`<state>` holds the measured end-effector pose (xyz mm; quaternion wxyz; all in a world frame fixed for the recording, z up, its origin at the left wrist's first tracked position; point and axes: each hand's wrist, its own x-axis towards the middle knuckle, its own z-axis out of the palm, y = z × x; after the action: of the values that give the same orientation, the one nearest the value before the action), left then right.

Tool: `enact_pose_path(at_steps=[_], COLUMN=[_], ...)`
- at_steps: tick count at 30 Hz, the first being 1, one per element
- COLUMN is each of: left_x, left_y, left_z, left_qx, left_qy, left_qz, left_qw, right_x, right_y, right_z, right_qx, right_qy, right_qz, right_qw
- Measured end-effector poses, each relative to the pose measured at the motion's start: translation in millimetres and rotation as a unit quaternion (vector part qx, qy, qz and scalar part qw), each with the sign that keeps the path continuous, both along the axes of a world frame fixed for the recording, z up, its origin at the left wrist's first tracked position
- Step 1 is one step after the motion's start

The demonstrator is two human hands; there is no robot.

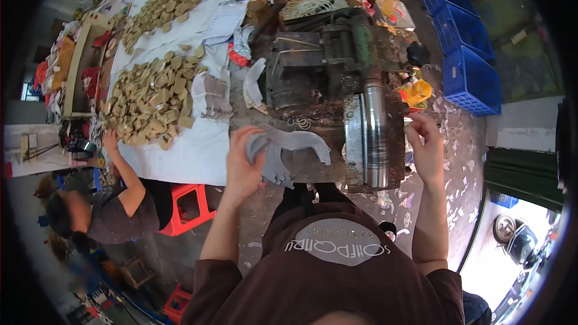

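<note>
My left hand (244, 162) is closed around a bent grey sheet piece (257, 146) at the table's front edge. Beside it, a curved pale strip with a ridged surface (301, 141) arches toward the machine, and a grey piece with a notched edge (277, 168) hangs just below. A dark, greasy machine (301, 66) carries a shiny metal roller (376, 138), with a flat metal bar (354, 135) alongside. To the right of that roller, my right hand (427, 147) has its fingers curled together near the machine's side; whatever they hold is too small to make out.
Tan block-like pieces lie in heaps (153, 96) on a white sheet (180, 165). A co-worker's hand (111, 140) touches the nearer heap. Ridged grey-white pieces (211, 95) are stacked beside it. Blue crates (471, 78) line the right; scraps litter the floor. A red stool (186, 207) stands left.
</note>
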<state>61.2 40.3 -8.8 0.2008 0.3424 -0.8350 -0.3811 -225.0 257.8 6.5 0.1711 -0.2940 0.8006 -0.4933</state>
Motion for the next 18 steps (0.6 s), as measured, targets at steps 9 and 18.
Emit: enact_pose_path(at_steps=[9, 18], left_x=[88.9, 15.1], left_y=[14.9, 14.0], left_z=[-87.7, 0.0], left_qx=[-0.162, 0.230], left_qy=[-0.315, 0.012], left_qz=[-0.230, -0.052], left_qw=[0.907, 0.972], right_x=[3.3, 60.0], right_y=[-5.7, -28.6], right_z=[4.2, 43.1], right_qx=[-0.022, -0.066], right_qy=[-0.021, 0.076], right_qz=[-0.006, 0.136], right_qw=[1.000, 0.986])
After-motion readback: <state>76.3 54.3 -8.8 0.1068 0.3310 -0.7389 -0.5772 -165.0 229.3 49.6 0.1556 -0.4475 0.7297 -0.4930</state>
